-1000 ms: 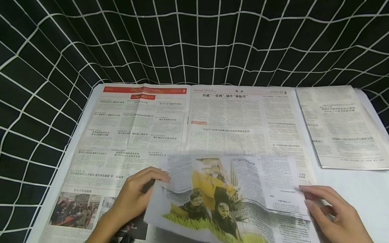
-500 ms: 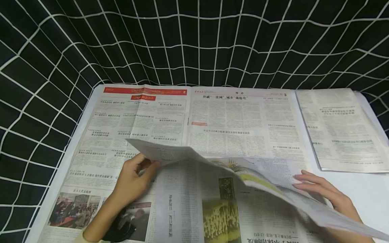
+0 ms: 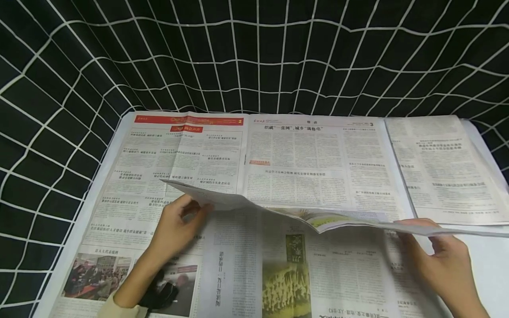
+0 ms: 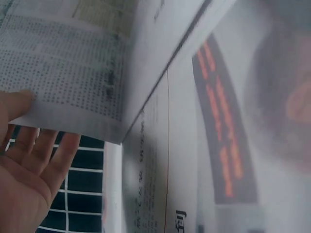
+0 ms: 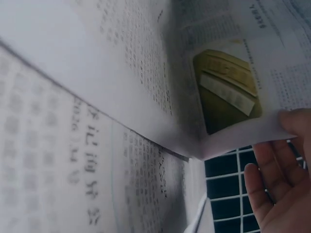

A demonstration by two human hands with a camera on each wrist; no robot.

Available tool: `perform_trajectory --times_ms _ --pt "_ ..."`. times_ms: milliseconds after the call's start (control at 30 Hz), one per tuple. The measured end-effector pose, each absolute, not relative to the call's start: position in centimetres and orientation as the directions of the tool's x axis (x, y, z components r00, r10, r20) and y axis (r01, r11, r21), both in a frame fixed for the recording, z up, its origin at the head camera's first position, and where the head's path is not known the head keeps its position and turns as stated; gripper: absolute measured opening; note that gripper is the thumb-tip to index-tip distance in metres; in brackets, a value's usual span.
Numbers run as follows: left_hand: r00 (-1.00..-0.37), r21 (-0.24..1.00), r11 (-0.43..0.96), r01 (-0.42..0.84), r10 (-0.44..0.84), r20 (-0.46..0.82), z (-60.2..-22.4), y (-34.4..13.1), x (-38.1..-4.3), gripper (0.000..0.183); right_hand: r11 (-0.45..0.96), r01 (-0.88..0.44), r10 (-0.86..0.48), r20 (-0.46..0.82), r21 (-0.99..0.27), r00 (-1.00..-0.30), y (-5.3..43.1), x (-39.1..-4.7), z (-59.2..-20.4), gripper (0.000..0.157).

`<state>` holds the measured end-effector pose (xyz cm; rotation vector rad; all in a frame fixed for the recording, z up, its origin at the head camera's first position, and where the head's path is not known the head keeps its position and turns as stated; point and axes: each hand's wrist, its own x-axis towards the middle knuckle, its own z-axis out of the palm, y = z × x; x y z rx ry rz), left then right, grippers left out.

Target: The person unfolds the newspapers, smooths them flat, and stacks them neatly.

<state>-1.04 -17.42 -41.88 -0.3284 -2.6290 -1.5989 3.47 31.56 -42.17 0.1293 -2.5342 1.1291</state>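
Note:
Both hands hold up a newspaper leaf (image 3: 224, 201) printed with text and pictures. In the head view its raised edge runs in a wavy line across the lower middle. My left hand (image 3: 175, 229) pinches the leaf's left part; in the left wrist view the thumb (image 4: 19, 104) lies on the page with the fingers beneath. At the right my right hand (image 3: 441, 260) grips the other end, its thumb (image 5: 295, 121) beside a yellowish picture (image 5: 228, 90). Below the leaf shows a page with a yellow-green photo (image 3: 286, 287); its lower part runs out of view.
A large newspaper (image 3: 294, 150) lies spread on the white table (image 3: 483, 265), a red banner along its top left. Another folded newspaper (image 3: 449, 172) lies at the right. Black cloth with a white grid (image 3: 254, 53) stands behind and at the left.
The leaf, lying flatter with its colour picture facing up, has been raised, showing a page below it. The right hand now holds its right end; the left hand has shifted slightly left.

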Motion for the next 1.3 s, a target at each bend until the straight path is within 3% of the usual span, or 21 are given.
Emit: perform_trajectory --times_ms 300,733,900,1133,1300 --pt "-0.988 0.872 0.47 0.139 0.121 0.093 -41.6 -17.2 -2.7 0.01 0.632 -0.152 0.125 0.294 -0.759 -0.947 31.5 1.2 -42.2 0.032" --pt "-0.995 0.83 0.552 0.081 0.097 0.033 -40.6 -16.2 -6.1 0.016 0.63 -0.062 0.057 0.126 -0.774 -0.99 34.2 -3.3 -40.9 0.007" --pt "-0.995 0.827 0.555 0.089 0.093 0.044 -41.1 -15.7 -7.5 0.015 0.635 0.054 0.095 0.008 -0.771 -0.995 34.7 -5.2 -40.8 0.015" --pt "-0.998 0.845 0.53 0.066 0.056 0.043 -42.3 -14.2 -8.8 0.025 0.661 0.207 0.183 -0.112 -0.722 -0.977 34.7 -7.1 -41.3 0.049" --pt "-0.995 0.852 0.523 0.037 0.096 -0.016 -43.0 -14.1 -8.7 0.033 0.599 0.237 0.189 -0.153 -0.764 -0.97 34.6 -7.3 -42.0 0.026"
